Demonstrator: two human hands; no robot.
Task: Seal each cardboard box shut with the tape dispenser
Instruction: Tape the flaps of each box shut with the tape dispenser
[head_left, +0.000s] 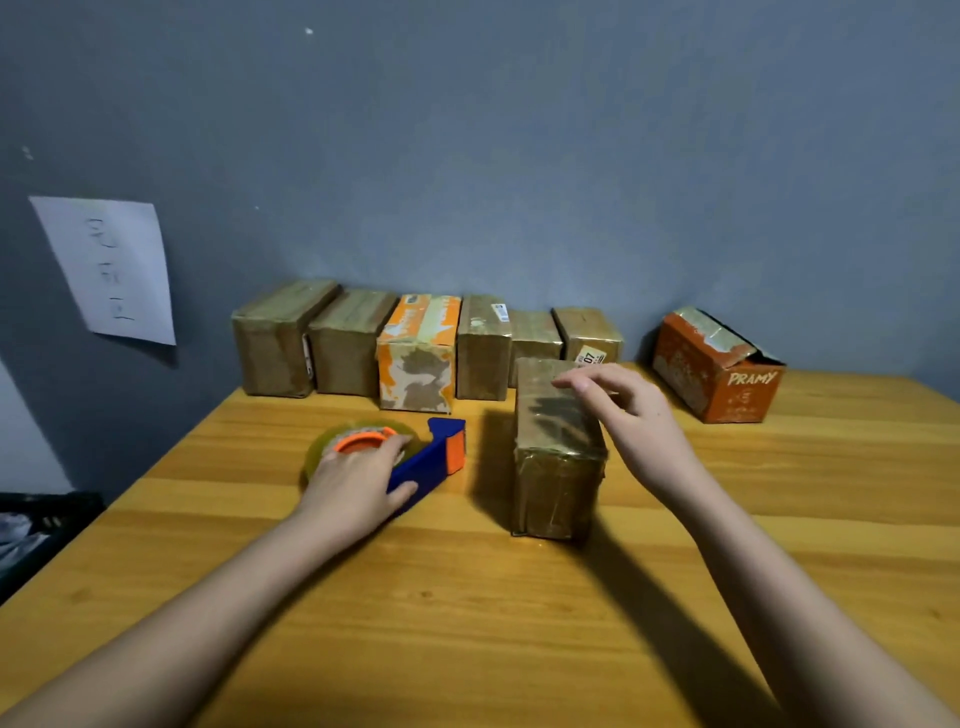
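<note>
- Beyond both hands, a row of six boxes (415, 343) stands against the wall (519, 156); an orange box (719, 366) with a loose flap sits beyond and to the right of the right hand (631, 415). A paper sheet (111, 270) hangs on the wall, far left of the left hand (358, 480).
- The taped box (558, 449) stands on the counter (467, 597) between the hands, its long axis running away from the person.
- The dispenser (415, 457) lies flat under the left hand, blue handle toward the person, orange-tipped end pointing away.
- The left hand grips the dispenser at handle and roll, fingers curled.
- The right hand hovers loosely open over the taped box's right edge, fingertips (571, 383) above its top; contact is unclear.
</note>
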